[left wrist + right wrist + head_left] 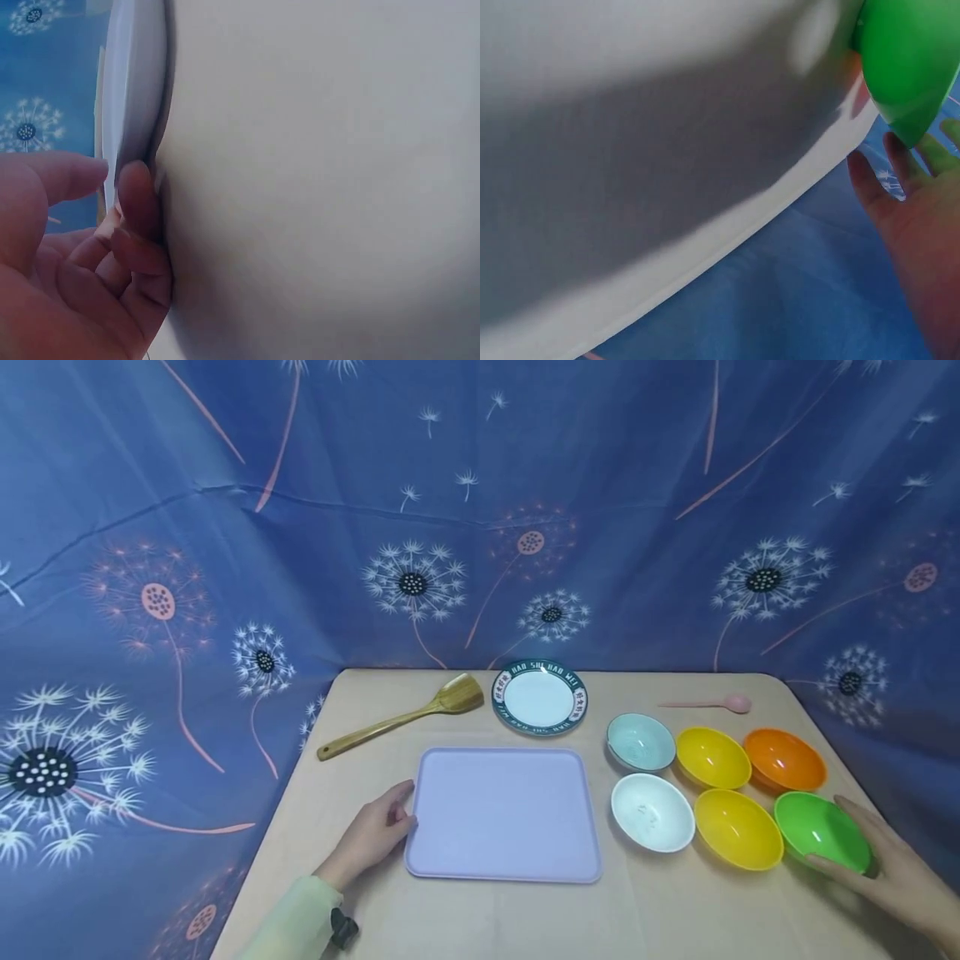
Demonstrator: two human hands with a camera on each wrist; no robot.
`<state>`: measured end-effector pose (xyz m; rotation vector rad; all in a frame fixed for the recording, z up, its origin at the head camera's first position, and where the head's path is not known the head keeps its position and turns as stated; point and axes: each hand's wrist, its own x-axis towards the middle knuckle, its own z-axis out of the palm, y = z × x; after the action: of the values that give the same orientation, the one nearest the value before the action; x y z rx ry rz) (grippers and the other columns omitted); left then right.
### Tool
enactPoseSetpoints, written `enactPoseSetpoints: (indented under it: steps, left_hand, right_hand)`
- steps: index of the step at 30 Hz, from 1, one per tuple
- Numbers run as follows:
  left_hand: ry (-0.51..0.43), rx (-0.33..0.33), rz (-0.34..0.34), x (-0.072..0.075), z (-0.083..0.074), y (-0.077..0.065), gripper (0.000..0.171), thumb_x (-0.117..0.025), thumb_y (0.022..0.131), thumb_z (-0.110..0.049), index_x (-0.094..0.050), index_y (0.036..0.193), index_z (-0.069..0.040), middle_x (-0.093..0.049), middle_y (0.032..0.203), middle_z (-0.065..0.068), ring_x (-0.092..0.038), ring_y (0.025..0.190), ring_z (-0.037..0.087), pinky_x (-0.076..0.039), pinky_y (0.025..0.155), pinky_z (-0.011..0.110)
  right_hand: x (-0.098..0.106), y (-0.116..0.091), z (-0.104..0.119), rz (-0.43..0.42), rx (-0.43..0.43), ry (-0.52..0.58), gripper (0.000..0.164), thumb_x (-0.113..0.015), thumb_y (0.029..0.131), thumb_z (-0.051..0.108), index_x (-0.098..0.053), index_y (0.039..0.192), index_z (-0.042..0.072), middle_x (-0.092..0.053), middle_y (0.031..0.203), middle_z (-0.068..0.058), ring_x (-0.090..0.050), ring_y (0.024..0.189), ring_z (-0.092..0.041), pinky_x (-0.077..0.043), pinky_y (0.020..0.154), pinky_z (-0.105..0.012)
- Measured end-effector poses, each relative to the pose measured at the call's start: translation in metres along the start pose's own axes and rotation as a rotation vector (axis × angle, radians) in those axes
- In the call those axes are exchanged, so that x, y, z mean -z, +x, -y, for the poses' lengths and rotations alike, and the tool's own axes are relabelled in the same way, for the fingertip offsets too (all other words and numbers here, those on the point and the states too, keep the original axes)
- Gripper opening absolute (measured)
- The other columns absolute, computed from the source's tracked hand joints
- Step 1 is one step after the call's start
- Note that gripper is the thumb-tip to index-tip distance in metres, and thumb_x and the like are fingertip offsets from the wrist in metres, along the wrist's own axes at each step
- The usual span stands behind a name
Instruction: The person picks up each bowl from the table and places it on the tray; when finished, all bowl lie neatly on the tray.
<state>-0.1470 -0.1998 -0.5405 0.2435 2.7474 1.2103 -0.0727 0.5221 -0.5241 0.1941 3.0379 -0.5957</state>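
Observation:
A lavender tray [502, 814] lies flat on the table. At its left edge is my left hand [375, 831], thumb and fingers loosely bent, fingertips right at the rim. Up close in the left wrist view, the tray's side [139, 82] runs down to the thumb and bent fingers of that hand [97, 255]. My right hand [892, 868] is spread around the right side of a green bowl [821, 831], thumb on the near side and fingers on the far side. In the right wrist view the fingertips are close under the green bowl [907, 67].
Left of the green bowl stand two yellow bowls [738, 829], a white bowl [652, 812] and a pale blue bowl [641, 742]; an orange bowl [785, 758] is behind it. Farther back lie a wooden spatula [405, 718], a green-rimmed plate [540, 697] and a pink spoon [735, 702].

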Motion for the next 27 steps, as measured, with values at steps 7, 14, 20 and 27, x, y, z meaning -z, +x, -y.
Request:
enactPoseSetpoints:
  steps: [7,14,20,27]
  left_hand:
    - [-0.095,0.021,0.108,0.003,0.005,0.009,0.066,-0.066,0.101,-0.009,-0.037,0.16,0.0,-0.062,0.068,-0.001,-0.059,0.051,0.016,-0.043,0.047,0.027]
    - [-0.1,0.028,0.139,0.008,0.007,0.022,0.062,-0.066,0.102,-0.014,-0.043,0.157,0.0,-0.061,0.063,0.001,-0.053,0.045,0.014,-0.038,0.043,0.026]
    - [-0.091,0.023,0.129,0.006,0.01,0.031,0.062,-0.068,0.1,-0.013,-0.044,0.156,-0.001,-0.061,0.063,-0.001,-0.052,0.045,0.013,-0.04,0.045,0.027]
    - [-0.232,0.018,0.182,0.007,0.017,0.033,0.065,-0.067,0.101,-0.009,-0.039,0.158,0.002,-0.063,0.065,0.003,-0.059,0.05,0.016,-0.052,0.051,0.03]
  right_hand:
    - [-0.005,0.003,-0.003,-0.016,0.015,-0.011,0.125,-0.08,0.088,0.054,0.001,0.162,-0.006,-0.004,0.156,-0.048,-0.026,0.122,-0.073,-0.028,0.083,-0.086]
    - [-0.007,0.003,-0.006,-0.016,0.028,-0.01,0.13,-0.085,0.084,0.052,0.003,0.163,-0.005,-0.004,0.155,-0.049,-0.026,0.122,-0.075,-0.027,0.083,-0.087]
    - [-0.007,0.004,-0.007,0.008,0.016,-0.008,0.133,-0.085,0.083,0.053,0.003,0.161,-0.008,-0.008,0.151,-0.051,-0.027,0.12,-0.074,-0.028,0.083,-0.086]
    - [-0.006,0.005,-0.006,0.088,-0.039,0.017,0.135,-0.083,0.084,0.057,0.008,0.158,-0.012,-0.005,0.147,-0.053,-0.024,0.118,-0.074,-0.03,0.084,-0.085]
